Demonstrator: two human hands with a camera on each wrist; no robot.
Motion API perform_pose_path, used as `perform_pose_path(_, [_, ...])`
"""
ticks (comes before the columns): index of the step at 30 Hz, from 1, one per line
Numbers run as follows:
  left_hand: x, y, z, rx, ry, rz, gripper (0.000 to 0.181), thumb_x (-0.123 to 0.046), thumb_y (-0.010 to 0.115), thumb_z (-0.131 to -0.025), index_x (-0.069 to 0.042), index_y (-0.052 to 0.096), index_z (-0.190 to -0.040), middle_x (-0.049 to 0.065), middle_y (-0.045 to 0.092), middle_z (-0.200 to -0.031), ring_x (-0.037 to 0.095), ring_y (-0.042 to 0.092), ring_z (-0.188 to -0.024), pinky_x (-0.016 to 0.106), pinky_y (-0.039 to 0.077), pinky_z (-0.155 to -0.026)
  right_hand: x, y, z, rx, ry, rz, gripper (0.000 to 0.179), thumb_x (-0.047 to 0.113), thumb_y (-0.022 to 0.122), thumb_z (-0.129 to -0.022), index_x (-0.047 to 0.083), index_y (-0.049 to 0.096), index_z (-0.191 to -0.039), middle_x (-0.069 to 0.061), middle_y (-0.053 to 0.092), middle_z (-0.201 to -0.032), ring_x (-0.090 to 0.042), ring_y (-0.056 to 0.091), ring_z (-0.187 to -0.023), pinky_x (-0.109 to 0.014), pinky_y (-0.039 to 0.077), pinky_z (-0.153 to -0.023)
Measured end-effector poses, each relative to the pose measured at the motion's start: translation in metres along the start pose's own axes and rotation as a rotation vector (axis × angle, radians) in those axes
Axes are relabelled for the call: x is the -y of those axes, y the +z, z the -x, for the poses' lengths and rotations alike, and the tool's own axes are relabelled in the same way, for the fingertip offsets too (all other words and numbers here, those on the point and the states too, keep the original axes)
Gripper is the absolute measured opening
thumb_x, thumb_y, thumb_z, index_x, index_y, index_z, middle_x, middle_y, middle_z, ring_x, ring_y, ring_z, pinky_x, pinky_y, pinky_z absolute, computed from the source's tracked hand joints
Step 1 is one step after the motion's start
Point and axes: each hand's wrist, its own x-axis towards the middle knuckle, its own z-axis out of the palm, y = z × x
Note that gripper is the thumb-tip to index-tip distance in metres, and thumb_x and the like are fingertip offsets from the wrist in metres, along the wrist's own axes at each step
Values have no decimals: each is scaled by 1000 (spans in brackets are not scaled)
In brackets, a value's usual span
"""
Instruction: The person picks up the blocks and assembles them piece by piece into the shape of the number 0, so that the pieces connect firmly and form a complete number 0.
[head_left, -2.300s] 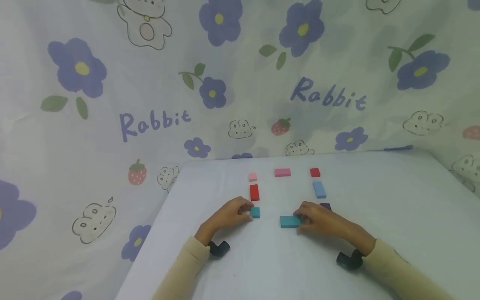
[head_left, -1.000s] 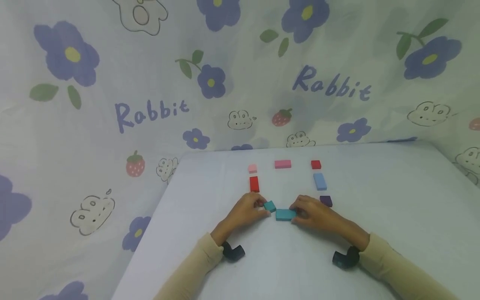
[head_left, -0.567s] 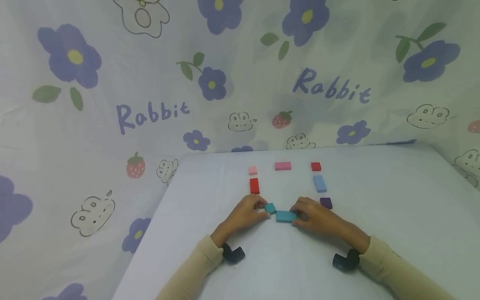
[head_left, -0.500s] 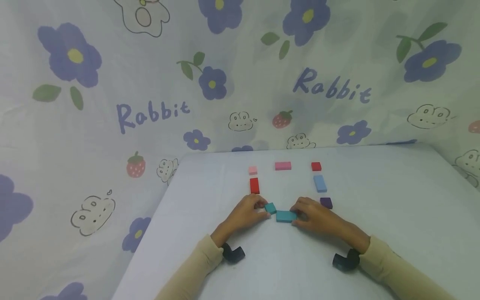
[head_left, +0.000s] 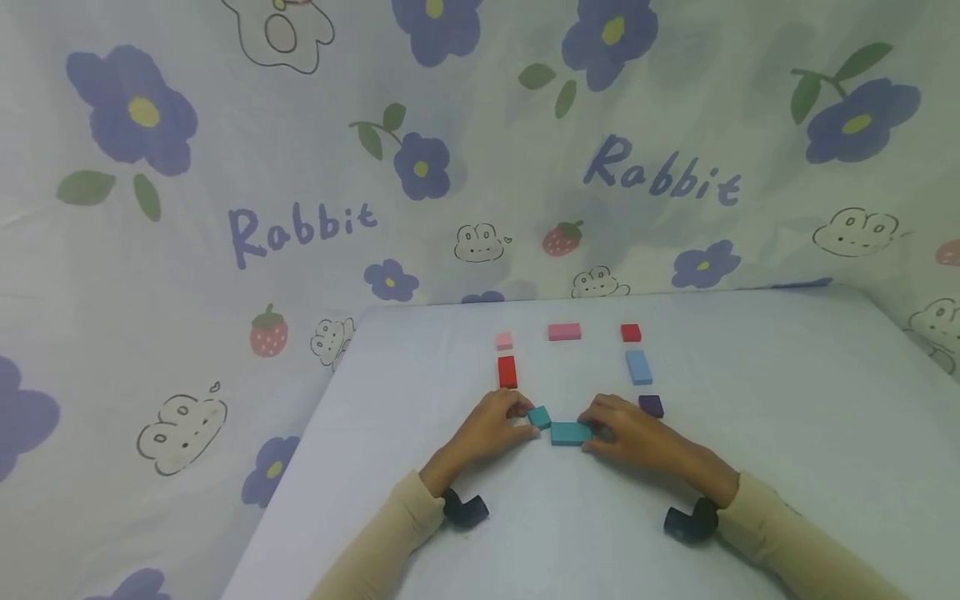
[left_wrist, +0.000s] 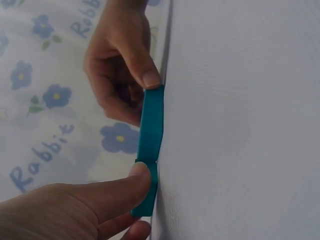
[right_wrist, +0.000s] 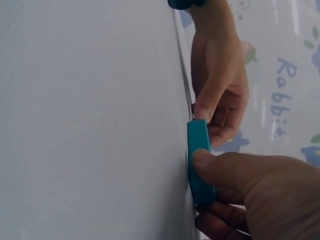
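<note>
My left hand (head_left: 489,429) pinches a small teal square block (head_left: 539,417) between thumb and fingers; the block sits turned at an angle on the white table. Just right of it lies a longer teal rectangular block (head_left: 570,433), its right end pinched by my right hand (head_left: 626,432). The corner of the small block is right at the left end of the long one in the head view. In the left wrist view the long block (left_wrist: 151,122) lines up end to end with the small block (left_wrist: 145,200). The right wrist view shows my thumb on the long block's side (right_wrist: 202,185).
Beyond my hands lie a red rectangular block (head_left: 507,372), a light pink cube (head_left: 504,341), a pink rectangle (head_left: 564,332), a red square (head_left: 631,333), a light blue rectangle (head_left: 639,367) and a dark purple block (head_left: 651,406). A printed rabbit-and-flower cloth (head_left: 480,167) hangs behind the table (head_left: 750,375).
Since the earliest frame, my left hand has moved the small teal block right and turned it. The long teal block has shifted slightly left with my right hand. Over the last half second, both hold still.
</note>
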Motion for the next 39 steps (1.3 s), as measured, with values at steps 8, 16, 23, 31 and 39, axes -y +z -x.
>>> perform_pose_path(8, [-2,1,0,3,4,-1,34,-33,78,-86,-18,66,-114,-5,63,-106,13,58,-102,34,51,-92,-1,-1,2,-1,-4,13,34,27,81,-84,13,72,-114,8,65,-100,-6,60,-94,-26,58,-86])
perform_pose_path(16, [2,1,4,13,-28,-9,35,-35,78,-86,-19,66,-115,-6,62,-107,12,57,-103,35,52,-93,3,2,3,7,13,-23,34,26,80,-85,13,71,-115,7,65,-102,-7,60,-95,-27,58,-87])
perform_pose_path(23, [8,-5,8,18,-18,-27,38,-33,79,-85,-17,65,-117,-4,62,-107,14,56,-103,36,51,-92,7,8,-2,-1,6,-15,37,28,81,-84,13,71,-117,8,64,-101,-5,59,-93,-23,57,-86])
perform_pose_path(31, [7,-2,5,24,4,-19,38,-32,78,-86,-17,65,-119,-4,62,-109,13,55,-102,35,50,-93,5,-2,1,26,47,-31,40,31,81,-84,15,69,-119,10,63,-102,-3,59,-93,-22,57,-85])
perform_pose_path(39, [7,2,0,14,12,10,37,-31,78,-86,-16,65,-117,-3,62,-110,13,56,-103,34,51,-92,-5,-33,3,76,119,-121,33,25,76,-89,14,69,-119,7,66,-102,-9,62,-96,-25,58,-84])
